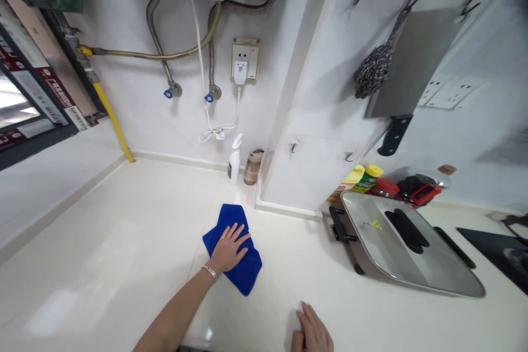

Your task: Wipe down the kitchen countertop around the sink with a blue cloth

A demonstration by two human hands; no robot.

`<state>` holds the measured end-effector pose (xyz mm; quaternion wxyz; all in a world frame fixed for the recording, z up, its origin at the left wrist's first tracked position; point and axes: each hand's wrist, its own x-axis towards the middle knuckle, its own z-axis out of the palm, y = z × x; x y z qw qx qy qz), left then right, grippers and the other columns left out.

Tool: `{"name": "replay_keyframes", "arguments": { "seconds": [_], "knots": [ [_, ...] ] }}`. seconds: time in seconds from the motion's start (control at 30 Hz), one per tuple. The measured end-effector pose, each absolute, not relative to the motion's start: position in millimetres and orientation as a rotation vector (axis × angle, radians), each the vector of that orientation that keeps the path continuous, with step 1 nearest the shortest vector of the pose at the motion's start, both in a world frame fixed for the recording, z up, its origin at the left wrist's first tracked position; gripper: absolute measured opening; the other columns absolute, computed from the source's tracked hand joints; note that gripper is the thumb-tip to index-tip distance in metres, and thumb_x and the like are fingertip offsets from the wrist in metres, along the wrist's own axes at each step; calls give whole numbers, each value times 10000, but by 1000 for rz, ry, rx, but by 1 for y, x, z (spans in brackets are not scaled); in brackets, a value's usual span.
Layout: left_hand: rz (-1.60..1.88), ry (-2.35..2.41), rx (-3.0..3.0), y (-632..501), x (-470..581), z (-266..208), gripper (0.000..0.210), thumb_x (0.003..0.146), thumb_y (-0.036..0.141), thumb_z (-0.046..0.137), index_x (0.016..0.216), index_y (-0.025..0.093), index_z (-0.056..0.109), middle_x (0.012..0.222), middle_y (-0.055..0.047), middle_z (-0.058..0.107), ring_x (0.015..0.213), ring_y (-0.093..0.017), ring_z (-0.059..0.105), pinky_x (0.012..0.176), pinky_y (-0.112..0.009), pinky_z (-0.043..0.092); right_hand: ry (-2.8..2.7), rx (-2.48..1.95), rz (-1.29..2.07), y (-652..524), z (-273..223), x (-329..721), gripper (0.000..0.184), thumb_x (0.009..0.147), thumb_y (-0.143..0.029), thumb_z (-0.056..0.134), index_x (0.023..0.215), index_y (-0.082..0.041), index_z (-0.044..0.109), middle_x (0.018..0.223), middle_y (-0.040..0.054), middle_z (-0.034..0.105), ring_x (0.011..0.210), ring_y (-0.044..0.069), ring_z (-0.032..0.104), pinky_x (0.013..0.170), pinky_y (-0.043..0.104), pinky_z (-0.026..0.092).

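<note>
My left hand (pixel 229 248) lies flat with its fingers spread on a blue cloth (pixel 244 274), pressing it against the white countertop (pixel 136 242). The cloth is partly folded, with its corners sticking out around the hand. On that wrist sits a silver bracelet (pixel 210 271). Close to the bottom edge, my right hand (pixel 312 331) rests on the counter with nothing in it, its fingers stretched loosely forward and its lower part cut off by the frame.
Against the back wall stand a white spray bottle (pixel 234 164) and a brown-banded bottle (pixel 253 167). To the right is a lidded electric pan (pixel 371 231), with jars (pixel 386 187) behind it. A cleaver (pixel 416 60) and a scrubber (pixel 373 71) hang from hooks on the wall.
</note>
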<state>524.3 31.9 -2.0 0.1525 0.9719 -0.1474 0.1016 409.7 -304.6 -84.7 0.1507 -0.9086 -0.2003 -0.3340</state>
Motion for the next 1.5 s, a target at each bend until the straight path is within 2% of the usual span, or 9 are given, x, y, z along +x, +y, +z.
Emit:
{"name": "replay_keyframes", "arguments": {
  "seconds": [0.47, 0.8, 1.03, 1.2, 1.4, 1.5],
  "knots": [
    [336, -294, 2791, 0, 413, -8, 624, 924, 350, 587, 1508, 295, 373, 1648, -62, 219, 1512, -330, 160, 1200, -595, 260, -430, -2573, -871, -291, -61, 398, 323, 926, -231, 415, 1156, -154, 628, 1244, 135, 650, 1176, 259, 585, 986, 427, 427],
    [265, -336, 2740, 18, 377, 6, 618, 889, 319, 644, 1470, 329, 432, 1622, -39, 296, 1495, -304, 238, 1186, -574, 314, -443, -2560, -931, -296, -64, 400, 332, 911, -267, 411, 1107, -151, 653, 1219, 130, 664, 1095, 264, 621, 916, 406, 442],
    [318, -71, 2808, 49, 337, 1, 562, 954, 349, 550, 1494, 339, 394, 1622, -20, 298, 1491, -290, 252, 1177, -569, 335, -442, -2584, -916, -301, -72, 403, 360, 910, -319, 394, 1094, -167, 664, 1204, 121, 670, 1053, 259, 631, 846, 391, 449],
    [355, -27, 2877, 78, 309, -2, 570, 965, 336, 515, 1514, 344, 362, 1621, -25, 300, 1483, -300, 268, 1168, -562, 345, -375, -2588, -847, -299, -71, 401, 378, 921, -358, 383, 1101, -180, 664, 1205, 120, 665, 1058, 273, 620, 870, 405, 446],
    [291, -56, 2879, 95, 325, 8, 618, 939, 387, 551, 1521, 343, 349, 1642, -32, 245, 1500, -327, 207, 1180, -588, 307, -347, -2561, -793, -296, -68, 400, 395, 924, -398, 383, 1093, -187, 671, 1200, 129, 658, 1069, 293, 608, 873, 428, 443],
    [361, 29, 2840, 91, 361, 5, 592, 939, 413, 547, 1502, 311, 397, 1628, -60, 282, 1501, -337, 199, 1186, -603, 280, -331, -2559, -765, -295, -66, 400, 402, 927, -412, 374, 1084, -190, 670, 1196, 132, 661, 1064, 294, 610, 871, 439, 446]
  ]
}}
